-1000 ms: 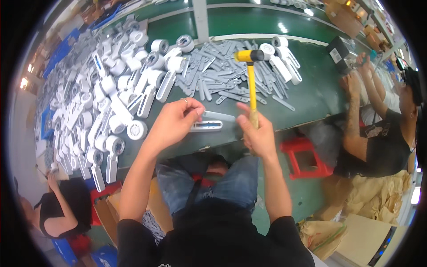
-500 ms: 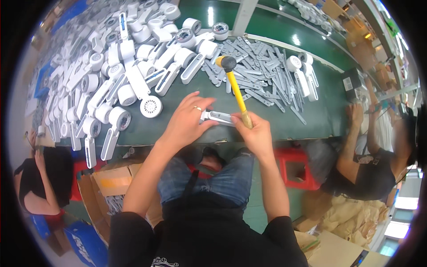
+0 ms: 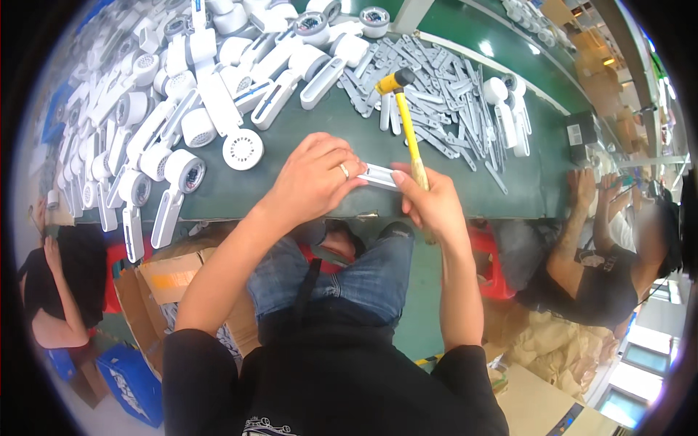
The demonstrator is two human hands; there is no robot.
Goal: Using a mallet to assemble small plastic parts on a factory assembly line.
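Note:
Between my hands, just above the green table, is a white handle-shaped part (image 3: 379,176) with a long recess. It resembles the handles of the round-headed handheld fans nearby; its left end is hidden under my fingers. My left hand (image 3: 316,174) is closed around that end. In my right hand (image 3: 435,200) is a hammer (image 3: 408,123) with a yellow shaft, its yellow-and-black head pointing up and away from me. The right thumb also touches the right end of the white part. Beyond the hammer lies a pile of flat grey strips (image 3: 436,131).
A large heap of white handheld fans (image 3: 218,109) covers the table's left side. Several more fans (image 3: 503,109) lie right of the strips. An open cardboard box (image 3: 171,280) is below the table edge at left. Other people (image 3: 596,269) sit at both sides.
My left fingers have closed over the white part's left end, where they were spread before. The hammer has turned slightly in my right hand. The whole view has shifted a little.

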